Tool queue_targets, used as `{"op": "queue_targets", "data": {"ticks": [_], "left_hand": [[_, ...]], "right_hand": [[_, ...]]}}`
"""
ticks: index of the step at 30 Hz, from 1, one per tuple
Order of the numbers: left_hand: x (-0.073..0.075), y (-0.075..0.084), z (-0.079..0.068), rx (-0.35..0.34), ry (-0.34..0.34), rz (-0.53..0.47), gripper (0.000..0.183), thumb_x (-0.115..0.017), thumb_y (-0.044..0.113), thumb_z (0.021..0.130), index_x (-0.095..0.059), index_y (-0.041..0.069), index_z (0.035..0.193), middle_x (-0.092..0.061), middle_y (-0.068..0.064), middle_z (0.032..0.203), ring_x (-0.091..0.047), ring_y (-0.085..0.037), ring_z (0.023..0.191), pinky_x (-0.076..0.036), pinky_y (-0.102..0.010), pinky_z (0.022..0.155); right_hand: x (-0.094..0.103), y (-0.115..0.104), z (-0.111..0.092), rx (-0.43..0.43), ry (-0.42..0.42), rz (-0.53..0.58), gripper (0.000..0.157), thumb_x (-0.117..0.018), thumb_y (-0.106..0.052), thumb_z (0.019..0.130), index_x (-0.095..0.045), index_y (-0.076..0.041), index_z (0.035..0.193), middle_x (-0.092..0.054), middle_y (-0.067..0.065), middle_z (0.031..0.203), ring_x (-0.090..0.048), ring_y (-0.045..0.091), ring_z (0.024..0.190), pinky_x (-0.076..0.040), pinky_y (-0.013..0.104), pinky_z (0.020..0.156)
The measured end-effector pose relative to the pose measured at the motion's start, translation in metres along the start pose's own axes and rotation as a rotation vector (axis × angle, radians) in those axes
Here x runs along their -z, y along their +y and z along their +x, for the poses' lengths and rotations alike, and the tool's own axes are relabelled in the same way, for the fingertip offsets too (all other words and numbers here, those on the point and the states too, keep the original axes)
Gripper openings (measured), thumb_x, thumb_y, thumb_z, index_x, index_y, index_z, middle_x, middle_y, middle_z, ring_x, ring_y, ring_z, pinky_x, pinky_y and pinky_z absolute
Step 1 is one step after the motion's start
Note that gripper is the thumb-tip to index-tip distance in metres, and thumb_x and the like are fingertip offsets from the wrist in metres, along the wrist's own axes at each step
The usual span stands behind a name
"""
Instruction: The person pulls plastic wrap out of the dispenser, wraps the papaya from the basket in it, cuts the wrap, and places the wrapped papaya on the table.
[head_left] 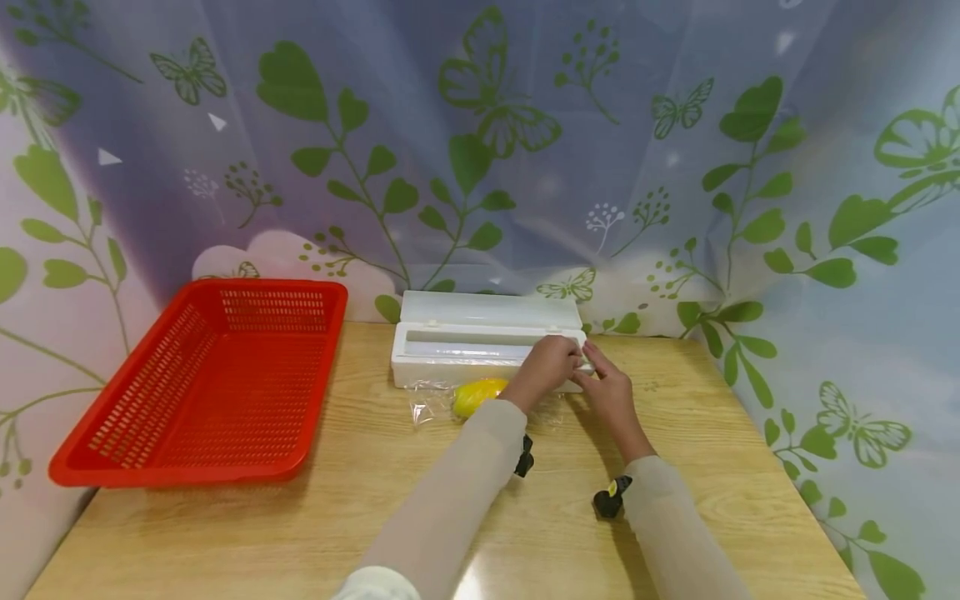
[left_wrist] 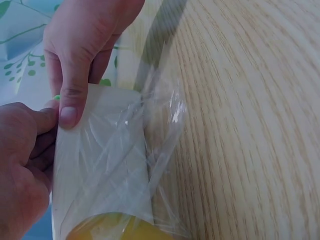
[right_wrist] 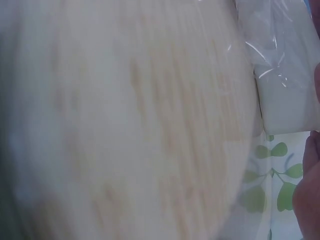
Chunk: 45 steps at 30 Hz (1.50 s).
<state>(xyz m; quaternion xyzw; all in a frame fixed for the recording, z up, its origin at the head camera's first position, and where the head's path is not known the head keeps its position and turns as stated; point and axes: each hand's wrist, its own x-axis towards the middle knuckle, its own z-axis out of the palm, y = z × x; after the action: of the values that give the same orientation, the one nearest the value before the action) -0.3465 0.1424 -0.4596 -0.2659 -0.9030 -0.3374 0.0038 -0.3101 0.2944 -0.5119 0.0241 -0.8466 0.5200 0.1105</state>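
A white cling film dispenser [head_left: 427, 373] stands at the back of the table with its lid [head_left: 487, 308] raised. My left hand [head_left: 550, 368] has curled fingers at the right end of its front rim, pinching a small green slider tab [left_wrist: 57, 97]. My right hand [head_left: 613, 398] grips the same end; its thumb [left_wrist: 71, 112] presses on the front wall. Clear film [left_wrist: 120, 130] drapes down the front, over a yellow, oval fruit-like thing [head_left: 474, 395] lying before the dispenser. My left wrist partly hides that yellow thing in the head view.
A red plastic basket [head_left: 315, 392] with slotted walls stands at the left of the wooden table [head_left: 555, 533]. Behind the table hangs a curtain [head_left: 525, 217] printed with leaves and butterflies, close to the dispenser's raised lid.
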Motion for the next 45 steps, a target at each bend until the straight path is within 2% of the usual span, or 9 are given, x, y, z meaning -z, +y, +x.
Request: {"op": "queue_targets", "data": {"ticks": [7, 13, 18, 22, 30, 37, 42, 45], "left_hand": [[0.002, -0.004, -0.001, 0.024, -0.018, 0.013, 0.018, -0.060, 0.015, 0.102, -0.078, 0.011, 0.100, -0.074, 0.001, 0.095, -0.061, -0.009, 0.078, -0.049, -0.022, 0.070], [0.009, -0.005, -0.006, 0.035, -0.040, 0.060, 0.019, -0.059, 0.016, 0.103, -0.078, 0.010, 0.106, -0.075, 0.000, 0.105, -0.066, -0.011, 0.091, -0.054, -0.026, 0.082], [0.015, -0.010, -0.011, 0.032, -0.044, 0.097, 0.020, -0.059, 0.017, 0.103, -0.077, 0.009, 0.109, -0.075, -0.001, 0.109, -0.067, -0.013, 0.092, -0.055, -0.028, 0.084], [0.021, -0.016, -0.015, 0.041, -0.046, 0.107, 0.019, -0.061, 0.018, 0.102, -0.078, 0.010, 0.107, -0.075, 0.000, 0.106, -0.066, -0.013, 0.090, -0.054, -0.028, 0.083], [0.032, -0.026, -0.021, 0.041, -0.056, 0.136, 0.018, -0.062, 0.019, 0.101, -0.077, 0.011, 0.097, -0.072, 0.002, 0.092, -0.060, -0.012, 0.081, -0.052, -0.029, 0.079], [0.043, -0.036, -0.030, 0.034, -0.071, 0.157, 0.018, -0.061, 0.018, 0.102, -0.075, 0.012, 0.093, -0.068, 0.003, 0.087, -0.055, -0.012, 0.076, -0.049, -0.027, 0.076], [0.058, -0.048, -0.042, 0.029, -0.039, 0.178, 0.019, -0.061, 0.014, 0.101, -0.074, 0.011, 0.087, -0.065, 0.001, 0.082, -0.053, -0.014, 0.076, -0.049, -0.028, 0.080], [0.069, -0.058, -0.052, 0.029, -0.022, 0.152, 0.021, -0.061, 0.012, 0.101, -0.072, 0.009, 0.083, -0.062, -0.001, 0.081, -0.051, -0.016, 0.078, -0.048, -0.030, 0.080]], "right_hand": [[-0.003, -0.003, 0.000, -0.012, 0.001, 0.033, 0.065, -0.075, -0.027, 0.092, -0.048, -0.010, 0.149, -0.043, 0.003, 0.157, -0.038, 0.022, 0.147, -0.037, 0.040, 0.116], [-0.002, -0.004, -0.002, -0.049, 0.009, -0.023, 0.071, -0.075, -0.038, 0.090, -0.046, -0.017, 0.151, -0.041, -0.004, 0.159, -0.034, 0.021, 0.149, -0.040, 0.041, 0.114], [0.000, -0.005, -0.004, -0.041, 0.030, -0.081, 0.068, -0.074, -0.035, 0.091, -0.047, -0.016, 0.150, -0.042, -0.003, 0.158, -0.039, 0.022, 0.146, -0.045, 0.042, 0.109], [0.002, -0.005, -0.004, -0.032, 0.043, -0.103, 0.067, -0.075, -0.032, 0.091, -0.048, -0.014, 0.149, -0.043, -0.002, 0.157, -0.042, 0.023, 0.144, -0.046, 0.042, 0.107], [0.000, -0.003, -0.004, -0.012, 0.006, -0.092, 0.070, -0.074, -0.038, 0.090, -0.047, -0.014, 0.150, -0.041, -0.001, 0.158, -0.041, 0.024, 0.145, -0.045, 0.042, 0.109], [-0.007, -0.004, -0.003, -0.029, -0.004, -0.085, 0.071, -0.074, -0.040, 0.089, -0.047, -0.015, 0.150, -0.041, -0.004, 0.158, -0.041, 0.025, 0.145, -0.043, 0.043, 0.112], [-0.007, -0.006, -0.003, -0.031, -0.004, -0.058, 0.073, -0.075, -0.044, 0.088, -0.048, -0.015, 0.149, -0.042, -0.006, 0.157, -0.040, 0.022, 0.145, -0.041, 0.040, 0.113], [-0.001, -0.006, -0.005, -0.048, -0.005, -0.060, 0.074, -0.074, -0.048, 0.087, -0.047, -0.018, 0.150, -0.040, -0.009, 0.157, -0.039, 0.021, 0.146, -0.041, 0.041, 0.113]]}}
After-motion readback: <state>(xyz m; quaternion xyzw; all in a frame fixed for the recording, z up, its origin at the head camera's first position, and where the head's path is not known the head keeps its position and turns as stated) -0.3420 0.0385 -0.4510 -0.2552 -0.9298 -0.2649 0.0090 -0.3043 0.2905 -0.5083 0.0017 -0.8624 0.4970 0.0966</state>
